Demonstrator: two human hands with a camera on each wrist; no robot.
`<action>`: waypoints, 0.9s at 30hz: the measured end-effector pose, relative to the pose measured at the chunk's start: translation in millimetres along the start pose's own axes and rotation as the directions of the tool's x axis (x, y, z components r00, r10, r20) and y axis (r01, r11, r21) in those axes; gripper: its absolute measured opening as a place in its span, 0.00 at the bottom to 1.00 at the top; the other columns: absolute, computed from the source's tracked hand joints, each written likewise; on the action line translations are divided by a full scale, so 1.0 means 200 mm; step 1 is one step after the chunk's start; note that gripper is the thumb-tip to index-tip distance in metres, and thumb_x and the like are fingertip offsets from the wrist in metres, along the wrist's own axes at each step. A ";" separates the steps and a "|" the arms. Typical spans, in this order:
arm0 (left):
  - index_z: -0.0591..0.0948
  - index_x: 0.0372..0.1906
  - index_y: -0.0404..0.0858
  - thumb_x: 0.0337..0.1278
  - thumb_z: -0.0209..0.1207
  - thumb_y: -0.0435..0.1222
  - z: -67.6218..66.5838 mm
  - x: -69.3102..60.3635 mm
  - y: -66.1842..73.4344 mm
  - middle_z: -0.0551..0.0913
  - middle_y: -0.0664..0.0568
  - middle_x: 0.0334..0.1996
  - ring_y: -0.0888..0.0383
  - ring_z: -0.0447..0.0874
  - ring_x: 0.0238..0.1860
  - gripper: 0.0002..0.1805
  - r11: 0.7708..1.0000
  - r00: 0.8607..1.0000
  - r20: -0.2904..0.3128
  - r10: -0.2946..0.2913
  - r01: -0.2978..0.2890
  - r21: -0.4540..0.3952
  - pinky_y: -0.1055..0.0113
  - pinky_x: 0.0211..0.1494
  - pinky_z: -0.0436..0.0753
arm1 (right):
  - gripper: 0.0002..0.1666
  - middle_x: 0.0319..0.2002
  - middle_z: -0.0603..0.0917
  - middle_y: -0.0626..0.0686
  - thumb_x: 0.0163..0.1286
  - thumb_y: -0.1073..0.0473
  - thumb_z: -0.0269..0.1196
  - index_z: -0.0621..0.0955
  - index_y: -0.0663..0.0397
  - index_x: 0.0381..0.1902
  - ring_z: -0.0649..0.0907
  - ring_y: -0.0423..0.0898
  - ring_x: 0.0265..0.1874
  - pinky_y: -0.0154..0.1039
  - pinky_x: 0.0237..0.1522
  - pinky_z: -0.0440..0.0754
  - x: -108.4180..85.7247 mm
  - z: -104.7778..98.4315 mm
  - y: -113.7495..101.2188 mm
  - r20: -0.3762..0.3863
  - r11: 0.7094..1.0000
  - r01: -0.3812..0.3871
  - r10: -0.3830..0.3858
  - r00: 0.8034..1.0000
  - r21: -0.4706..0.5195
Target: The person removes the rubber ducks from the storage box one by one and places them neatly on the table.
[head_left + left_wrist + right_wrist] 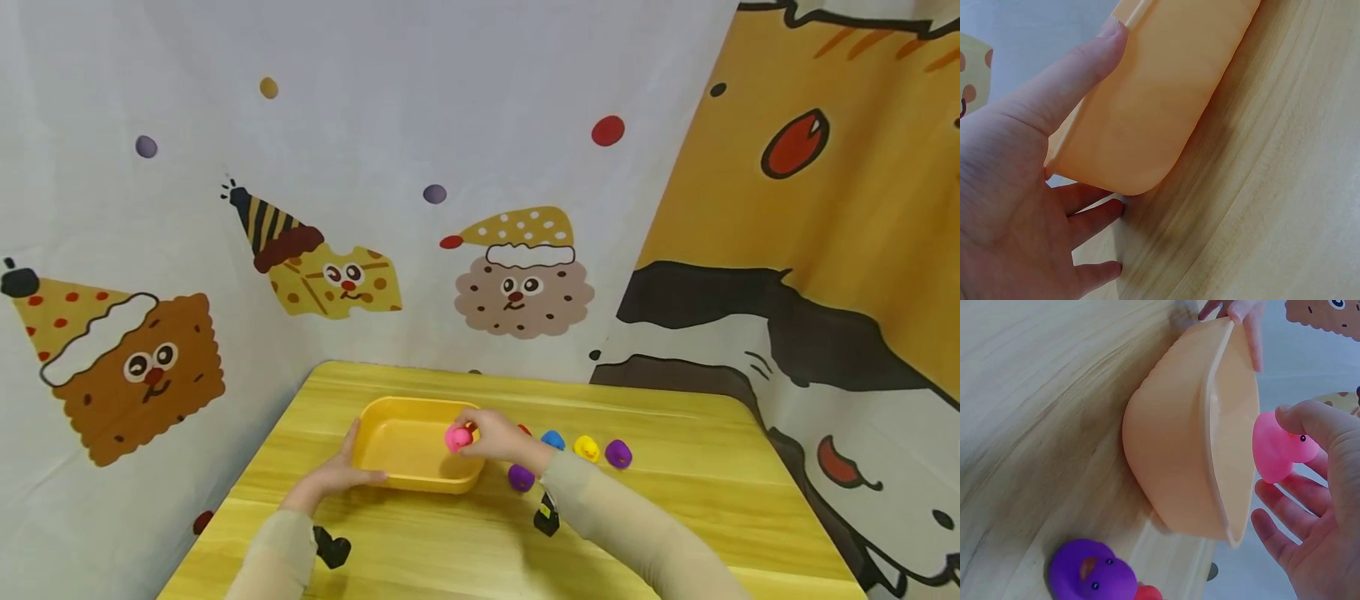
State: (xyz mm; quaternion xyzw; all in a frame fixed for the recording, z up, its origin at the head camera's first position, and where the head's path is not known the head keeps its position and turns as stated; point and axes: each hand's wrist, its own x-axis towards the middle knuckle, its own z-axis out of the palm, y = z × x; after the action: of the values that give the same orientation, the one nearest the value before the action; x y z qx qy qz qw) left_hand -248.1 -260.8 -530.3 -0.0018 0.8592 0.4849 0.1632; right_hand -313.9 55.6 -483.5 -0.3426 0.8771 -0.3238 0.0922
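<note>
Over the right side of a yellow-orange plastic tub (420,483), my right hand (495,437) pinches a pink rubber duck (455,439) between thumb and fingers. The right wrist view shows the duck (1275,447) just beyond the tub's rim, above its opening. My left hand (337,473) rests against the tub's near left corner. Its thumb (1088,72) lies straight along the rim, while the other fingers spread loosely by the end wall. No other duck shows inside the tub.
Right of the tub, on the wood-grain table (675,517), sit a near purple duck (521,477), a blue duck (553,439), a yellow duck (587,449) and another purple duck (618,454). A red one (524,430) is partly hidden behind my right hand. Cartoon-printed cloth (360,125) hangs behind.
</note>
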 end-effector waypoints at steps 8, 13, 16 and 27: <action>0.24 0.74 0.41 0.47 0.72 0.49 0.00 -0.01 0.01 0.31 0.27 0.73 0.26 0.41 0.70 0.72 1.000 1.000 0.009 -0.002 0.001 0.011 0.34 0.68 0.49 | 0.22 0.43 0.82 0.46 0.54 0.61 0.73 0.80 0.50 0.47 0.80 0.42 0.40 0.34 0.41 0.79 -0.09 -0.06 0.03 -0.018 1.000 -0.009 0.009 1.000 0.003; 0.23 0.74 0.43 0.45 0.72 0.52 0.01 -0.01 -0.01 0.28 0.29 0.73 0.27 0.37 0.71 0.73 1.000 1.000 0.019 0.015 -0.015 0.001 0.34 0.69 0.46 | 0.21 0.41 0.82 0.46 0.53 0.61 0.73 0.81 0.50 0.46 0.79 0.42 0.40 0.37 0.41 0.81 -0.15 -0.09 0.08 -0.019 1.000 0.004 -0.003 1.000 0.031; 0.22 0.73 0.41 0.47 0.71 0.51 0.01 -0.03 -0.01 0.26 0.29 0.73 0.27 0.35 0.71 0.72 0.999 0.999 0.029 0.039 -0.039 0.000 0.34 0.69 0.44 | 0.21 0.39 0.82 0.45 0.53 0.61 0.74 0.81 0.51 0.45 0.80 0.42 0.38 0.36 0.39 0.80 -0.18 -0.11 0.10 -0.014 0.998 -0.009 0.010 1.000 0.060; 0.21 0.72 0.39 0.49 0.69 0.52 -0.01 -0.02 0.00 0.26 0.25 0.71 0.23 0.37 0.69 0.72 0.997 0.997 0.040 0.063 -0.065 0.038 0.31 0.66 0.46 | 0.20 0.42 0.82 0.48 0.53 0.63 0.72 0.81 0.52 0.45 0.79 0.45 0.41 0.39 0.40 0.79 -0.33 -0.24 0.18 -0.078 0.997 -0.067 0.070 0.994 0.038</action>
State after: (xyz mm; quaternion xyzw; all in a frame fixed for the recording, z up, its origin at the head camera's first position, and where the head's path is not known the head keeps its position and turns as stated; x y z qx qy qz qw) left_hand -244.2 -262.4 -528.1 0.0383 0.8649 0.4727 0.1643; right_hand -302.1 143.1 -473.6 -0.2975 0.8854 -0.3494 0.0744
